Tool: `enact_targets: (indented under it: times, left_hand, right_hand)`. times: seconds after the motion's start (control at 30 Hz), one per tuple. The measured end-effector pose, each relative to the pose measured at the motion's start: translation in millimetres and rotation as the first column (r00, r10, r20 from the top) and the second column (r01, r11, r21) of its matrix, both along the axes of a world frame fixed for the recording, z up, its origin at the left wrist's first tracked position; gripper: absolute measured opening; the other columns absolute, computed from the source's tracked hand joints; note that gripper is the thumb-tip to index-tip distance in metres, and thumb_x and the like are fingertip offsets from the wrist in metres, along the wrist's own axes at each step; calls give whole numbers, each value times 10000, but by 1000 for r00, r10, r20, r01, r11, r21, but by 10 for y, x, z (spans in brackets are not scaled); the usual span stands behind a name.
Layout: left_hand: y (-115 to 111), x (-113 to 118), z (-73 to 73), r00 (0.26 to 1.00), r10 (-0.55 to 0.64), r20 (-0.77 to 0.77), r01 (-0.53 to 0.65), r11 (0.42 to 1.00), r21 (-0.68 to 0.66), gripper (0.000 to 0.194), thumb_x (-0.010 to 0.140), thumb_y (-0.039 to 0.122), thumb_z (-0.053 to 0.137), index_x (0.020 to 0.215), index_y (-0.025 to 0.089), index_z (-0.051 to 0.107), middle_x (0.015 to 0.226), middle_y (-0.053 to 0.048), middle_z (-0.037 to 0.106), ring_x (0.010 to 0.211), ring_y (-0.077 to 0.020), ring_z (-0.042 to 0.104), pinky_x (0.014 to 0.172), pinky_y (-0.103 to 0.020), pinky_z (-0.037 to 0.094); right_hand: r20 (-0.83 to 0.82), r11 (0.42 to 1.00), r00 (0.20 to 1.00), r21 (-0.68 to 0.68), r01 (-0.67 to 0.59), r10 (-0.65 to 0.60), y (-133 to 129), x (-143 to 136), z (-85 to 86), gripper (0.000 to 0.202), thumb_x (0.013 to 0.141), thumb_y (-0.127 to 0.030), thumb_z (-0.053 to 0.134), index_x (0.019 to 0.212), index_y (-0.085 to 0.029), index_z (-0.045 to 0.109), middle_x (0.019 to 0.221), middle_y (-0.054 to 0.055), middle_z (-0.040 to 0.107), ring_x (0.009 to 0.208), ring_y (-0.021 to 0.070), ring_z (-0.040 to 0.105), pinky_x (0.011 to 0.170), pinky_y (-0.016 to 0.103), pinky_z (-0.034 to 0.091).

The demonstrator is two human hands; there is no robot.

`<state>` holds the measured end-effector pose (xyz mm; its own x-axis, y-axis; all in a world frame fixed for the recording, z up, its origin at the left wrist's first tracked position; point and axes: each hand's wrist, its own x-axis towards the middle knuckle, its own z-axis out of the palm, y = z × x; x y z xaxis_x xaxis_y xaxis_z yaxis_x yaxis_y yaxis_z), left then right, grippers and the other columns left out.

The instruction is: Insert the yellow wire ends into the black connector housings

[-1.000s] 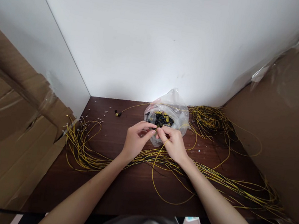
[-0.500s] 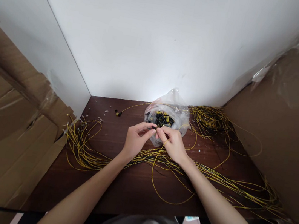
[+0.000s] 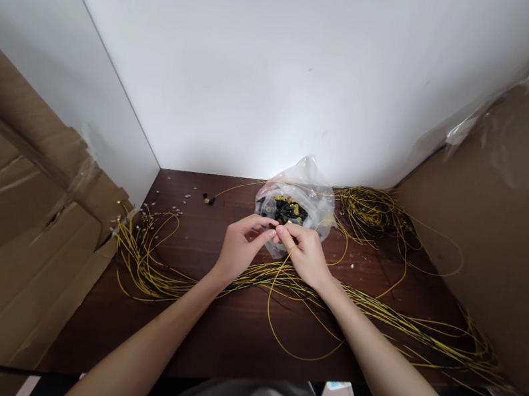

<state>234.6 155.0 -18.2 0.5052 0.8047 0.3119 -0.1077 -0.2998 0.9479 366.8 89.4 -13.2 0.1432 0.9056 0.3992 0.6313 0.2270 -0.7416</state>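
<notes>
Fingertip to fingertip, my left hand (image 3: 239,244) and my right hand (image 3: 306,252) meet over the near edge of a clear plastic bag (image 3: 323,197). Pinched between them is a small black part (image 3: 272,226), mostly covered by the fingers. A thin yellow wire (image 3: 289,354) runs from my right hand and loops down onto the table. Small black and yellow parts (image 3: 287,210) fill the bag just beyond my fingers. Beneath my wrists lies a long bundle of yellow and black wires (image 3: 153,287).
A tangled coil of wire (image 3: 369,209) lies at the back right. One black and yellow piece (image 3: 209,199) on a wire sits at the back left, near scattered white bits (image 3: 187,196). Cardboard stands on the left (image 3: 12,217) and right (image 3: 502,231), with a white wall (image 3: 265,70) behind.
My fingertips have shifted very slightly around the small black part. The wires and the bag look unmoved.
</notes>
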Motion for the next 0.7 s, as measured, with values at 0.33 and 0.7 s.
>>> enact_targets:
  times: [0.33, 0.7]
  left_hand:
    - [42, -13, -29, 996, 79, -41, -80, 997, -6, 213, 739, 276, 628, 909, 154, 666, 834, -52, 675, 703, -135, 597, 617, -230, 479]
    - [4, 19, -53, 999, 37, -32, -37, 999, 3, 178, 733, 274, 632, 851, 146, 670, 877, -62, 671, 782, -157, 615, 661, -243, 497]
  right_hand:
    - [-12, 992, 993, 58, 115, -115, 5, 10, 21, 292, 870, -329, 440, 671, -153, 562, 637, 9, 548, 577, 112, 458, 563, 235, 340]
    - [22, 995, 998, 71, 64, -66, 9, 5, 10, 297, 872, -325, 444, 644, -157, 536, 629, 8, 523, 571, 109, 439, 553, 237, 333]
